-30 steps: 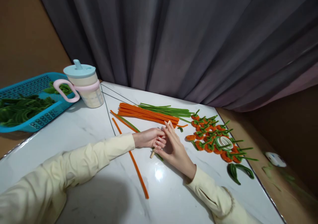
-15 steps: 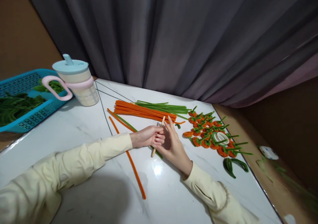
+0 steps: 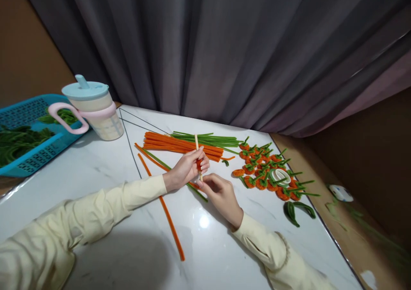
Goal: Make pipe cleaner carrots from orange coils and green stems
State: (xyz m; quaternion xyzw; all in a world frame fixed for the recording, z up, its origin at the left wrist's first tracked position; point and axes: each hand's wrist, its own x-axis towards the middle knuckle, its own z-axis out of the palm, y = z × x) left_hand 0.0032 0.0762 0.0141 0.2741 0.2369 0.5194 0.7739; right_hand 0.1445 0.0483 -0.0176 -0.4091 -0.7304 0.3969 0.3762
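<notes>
A thin, pale wooden stick (image 3: 198, 155) stands nearly upright between the 2 hands, above the middle of the white marble-look tabletop (image 3: 105, 170). It is slim, straight and light tan, with its top end rising clear of the fingers against the bundle of orange pipe cleaners (image 3: 180, 144). The left hand (image 3: 188, 170) is curled closed around the stick's middle, fingers wrapped over it, and a bit of orange shows in that grip beside the stick. The right hand (image 3: 221, 195) sits just below and to the right, fingers bent, its fingertips pinching at the stick's lower end. Both arms wear cream sleeves.

Behind the orange bundle lies a bundle of green pipe cleaners (image 3: 212, 139). A single orange pipe cleaner (image 3: 167, 215) lies loose on the tabletop under the left wrist. To the right is a heap of small orange-and-green pieces (image 3: 263, 170) with a white tape roll (image 3: 280, 176) among them. Far left stand a lidded cup with a pink handle (image 3: 93, 108) and a blue basket (image 3: 30, 131) of greenery.
</notes>
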